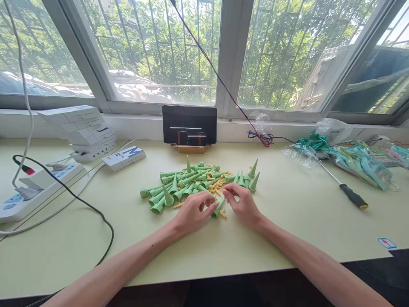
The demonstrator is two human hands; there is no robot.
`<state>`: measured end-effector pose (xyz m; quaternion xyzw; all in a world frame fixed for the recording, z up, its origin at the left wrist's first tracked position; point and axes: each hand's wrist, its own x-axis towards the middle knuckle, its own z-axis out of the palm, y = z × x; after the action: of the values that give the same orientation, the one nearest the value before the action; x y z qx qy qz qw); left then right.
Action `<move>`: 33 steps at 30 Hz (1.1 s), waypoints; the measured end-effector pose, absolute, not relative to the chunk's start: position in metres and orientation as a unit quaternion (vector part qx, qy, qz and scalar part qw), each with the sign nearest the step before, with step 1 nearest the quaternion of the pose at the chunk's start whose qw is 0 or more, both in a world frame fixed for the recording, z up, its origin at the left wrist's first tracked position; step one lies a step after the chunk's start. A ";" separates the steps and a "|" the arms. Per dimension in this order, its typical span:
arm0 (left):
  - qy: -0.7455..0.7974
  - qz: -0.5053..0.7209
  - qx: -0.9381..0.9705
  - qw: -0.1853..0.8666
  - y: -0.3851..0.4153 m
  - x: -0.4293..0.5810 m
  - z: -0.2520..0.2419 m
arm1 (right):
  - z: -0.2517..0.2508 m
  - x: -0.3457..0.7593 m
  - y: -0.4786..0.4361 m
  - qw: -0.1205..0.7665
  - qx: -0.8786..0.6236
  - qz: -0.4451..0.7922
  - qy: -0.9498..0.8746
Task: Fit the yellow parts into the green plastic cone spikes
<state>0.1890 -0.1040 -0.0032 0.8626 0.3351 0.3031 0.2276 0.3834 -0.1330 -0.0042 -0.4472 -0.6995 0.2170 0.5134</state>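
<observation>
My left hand (195, 209) is curled at the front of a pile, its thumb and finger against a green plastic cone (218, 209) that lies with its hollow wide end toward me. To its right, my right hand (242, 202) pinches a small yellow piece, mostly hidden by the fingertips. More hollow green cones (188, 179) lie heaped beyond both hands, and several stand upright on their wide ends, such as the cone (254, 182) at the right. Small yellow pieces (216, 186) are scattered among them, with one loose yellow piece (223, 213) beside the nearest cone.
A dark tablet (189, 117) and a phone (200, 138) lean upright behind the pile. White boxes (86, 132) and a power strip (41, 187) with cables are at the left. On the right lie a screwdriver (353, 196) and bagged green items (361, 164).
</observation>
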 end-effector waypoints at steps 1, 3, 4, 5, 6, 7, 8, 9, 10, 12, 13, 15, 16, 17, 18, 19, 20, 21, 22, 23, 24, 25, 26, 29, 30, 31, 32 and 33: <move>0.341 0.294 0.864 0.226 -0.105 0.189 -0.003 | -0.004 0.383 -0.133 0.512 -0.448 0.217 -0.700; 0.348 0.275 0.869 0.221 -0.106 0.190 -0.001 | -0.004 0.384 -0.133 0.510 -0.450 0.216 -0.701; 0.348 0.264 0.872 0.220 -0.107 0.190 0.000 | -0.004 0.384 -0.133 0.510 -0.451 0.214 -0.701; 0.347 0.255 0.876 0.218 -0.107 0.191 0.001 | -0.004 0.384 -0.133 0.511 -0.450 0.213 -0.701; 0.346 0.246 0.879 0.217 -0.108 0.191 0.002 | -0.004 0.384 -0.133 0.511 -0.450 0.211 -0.701; 0.345 0.239 0.882 0.215 -0.108 0.192 0.002 | -0.004 0.384 -0.134 0.512 -0.449 0.210 -0.701; 0.344 0.234 0.884 0.213 -0.108 0.192 0.003 | -0.004 0.383 -0.134 0.513 -0.449 0.209 -0.701; 0.343 0.230 0.886 0.212 -0.108 0.193 0.003 | -0.004 0.383 -0.134 0.513 -0.449 0.207 -0.702; 0.343 0.227 0.887 0.211 -0.108 0.193 0.004 | -0.004 0.383 -0.134 0.514 -0.449 0.205 -0.701; 0.341 0.223 0.889 0.211 -0.108 0.193 0.004 | -0.004 0.382 -0.134 0.516 -0.451 0.200 -0.701; 0.341 0.222 0.889 0.211 -0.108 0.193 0.003 | -0.004 0.382 -0.134 0.516 -0.452 0.198 -0.700; 0.344 0.223 0.886 0.215 -0.108 0.193 0.002 | -0.004 0.382 -0.134 0.518 -0.455 0.194 -0.697; 0.347 0.225 0.884 0.218 -0.108 0.193 0.002 | -0.004 0.382 -0.134 0.520 -0.457 0.192 -0.696; 0.350 0.226 0.882 0.221 -0.108 0.193 0.002 | -0.004 0.382 -0.134 0.522 -0.458 0.191 -0.694; 0.352 0.228 0.880 0.224 -0.108 0.193 0.001 | -0.004 0.383 -0.134 0.525 -0.459 0.189 -0.692; 0.355 0.231 0.877 0.226 -0.107 0.193 0.001 | -0.005 0.383 -0.134 0.528 -0.459 0.188 -0.689; 0.357 0.234 0.875 0.228 -0.107 0.193 0.001 | -0.005 0.383 -0.134 0.531 -0.459 0.187 -0.687; 0.359 0.237 0.873 0.231 -0.107 0.192 0.001 | -0.005 0.383 -0.134 0.534 -0.459 0.187 -0.686; 0.361 0.241 0.870 0.234 -0.107 0.192 0.001 | -0.005 0.383 -0.134 0.536 -0.459 0.186 -0.684; 0.363 0.244 0.868 0.236 -0.107 0.192 0.000 | -0.005 0.383 -0.134 0.537 -0.459 0.185 -0.683; 0.364 0.247 0.866 0.238 -0.107 0.192 0.000 | -0.005 0.383 -0.134 0.539 -0.459 0.185 -0.681; 0.367 0.248 0.864 0.240 -0.107 0.192 0.000 | -0.006 0.383 -0.134 0.540 -0.460 0.184 -0.680; 0.370 0.250 0.861 0.242 -0.107 0.192 0.000 | -0.006 0.383 -0.134 0.541 -0.460 0.185 -0.679; 0.382 0.261 0.850 0.254 -0.107 0.192 0.002 | -0.006 0.383 -0.134 0.542 -0.464 0.184 -0.676; 0.385 0.268 0.842 0.265 -0.107 0.191 0.002 | -0.006 0.383 -0.134 0.543 -0.466 0.184 -0.673; 0.388 0.276 0.832 0.284 -0.107 0.191 0.003 | -0.007 0.383 -0.134 0.545 -0.468 0.184 -0.671; 0.389 0.282 0.820 0.312 -0.107 0.191 0.003 | -0.007 0.383 -0.134 0.547 -0.470 0.185 -0.668; 0.389 0.289 0.803 0.347 -0.106 0.191 0.003 | -0.007 0.384 -0.134 0.548 -0.472 0.185 -0.665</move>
<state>0.1910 -0.1065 0.0029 0.8031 0.3893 0.2887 0.3467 0.3836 -0.1340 -0.0068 -0.4723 -0.6646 0.1854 0.5484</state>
